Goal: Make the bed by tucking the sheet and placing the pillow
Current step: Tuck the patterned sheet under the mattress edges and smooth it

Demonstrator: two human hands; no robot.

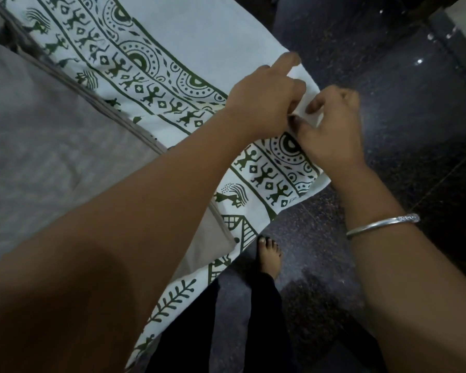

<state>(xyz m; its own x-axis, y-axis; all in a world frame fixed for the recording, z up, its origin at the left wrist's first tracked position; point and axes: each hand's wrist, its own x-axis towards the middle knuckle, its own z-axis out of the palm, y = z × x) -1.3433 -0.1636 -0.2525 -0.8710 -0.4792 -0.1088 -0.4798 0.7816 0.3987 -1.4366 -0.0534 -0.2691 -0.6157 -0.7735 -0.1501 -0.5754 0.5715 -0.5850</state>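
I see left hand (pixel 267 95) and right hand (pixel 331 130) both pinching the printed sheet (pixel 199 30) edge, centre-right of frame; grey mattress (pixel 38 135) left.

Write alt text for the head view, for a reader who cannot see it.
The left hand and right hand pinch the edge of a white sheet printed with green figures, held over a dark floor. The sheet drapes off a grey mattress; a bare foot shows below.

The sheet (pixel 199 30) is cut off at top & bottom edges, the mattress (pixel 38 157) at the left. The sheet's held edge is partly hidden btw. left hand (pixel 264 95) and right hand (pixel 331 125); the fingertips (pixel 293 59) are blurred.
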